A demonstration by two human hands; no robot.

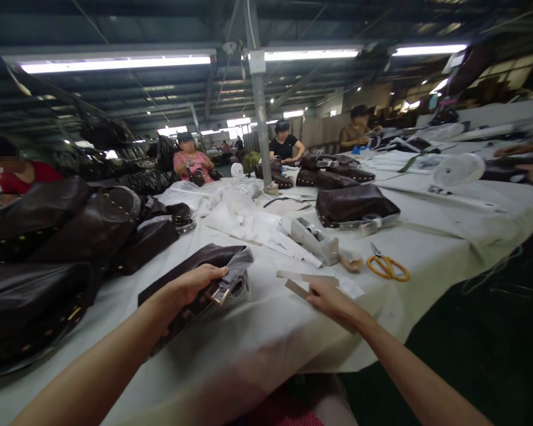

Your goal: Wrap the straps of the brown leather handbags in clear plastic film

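Note:
My left hand is closed on the near end of a dark brown leather bag, its thumb lying on top by a grey plastic wrap and a gold-coloured buckle. The bag rests tilted on the white-covered table. To the right, my right hand pinches a flat greyish-beige strip. A second, similar strip lies just behind it, partly hidden by the fingers. Beyond that hand are a tape dispenser and scissors with orange handles.
Studded brown bags are piled at the left. Another wrapped bag stands behind the dispenser, near white paper and plastic scraps. A small white fan is at the right. A metal post rises mid-table; several people sit beyond.

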